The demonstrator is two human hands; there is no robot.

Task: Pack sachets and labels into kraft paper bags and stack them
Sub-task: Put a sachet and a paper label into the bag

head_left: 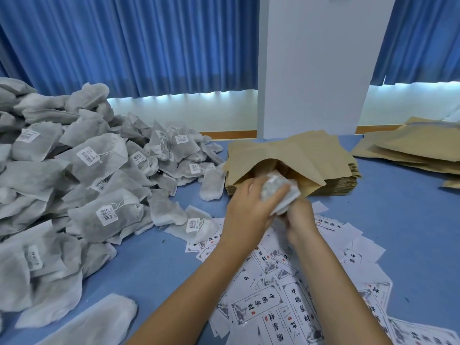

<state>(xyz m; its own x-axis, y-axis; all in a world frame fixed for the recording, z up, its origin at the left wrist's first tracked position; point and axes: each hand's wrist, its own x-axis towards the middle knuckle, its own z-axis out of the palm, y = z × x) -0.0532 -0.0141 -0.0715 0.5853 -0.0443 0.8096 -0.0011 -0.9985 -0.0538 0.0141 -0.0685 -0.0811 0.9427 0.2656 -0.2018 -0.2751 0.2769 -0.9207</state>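
The left hand [249, 207] and the right hand [302, 220] together grip a bundle of sachets [278, 192], fingers curled round it. Its far end is in the open mouth of the kraft paper bag [298, 155] just beyond the hands. Labels [286, 295] lie on the blue surface [149, 265] under both wrists.
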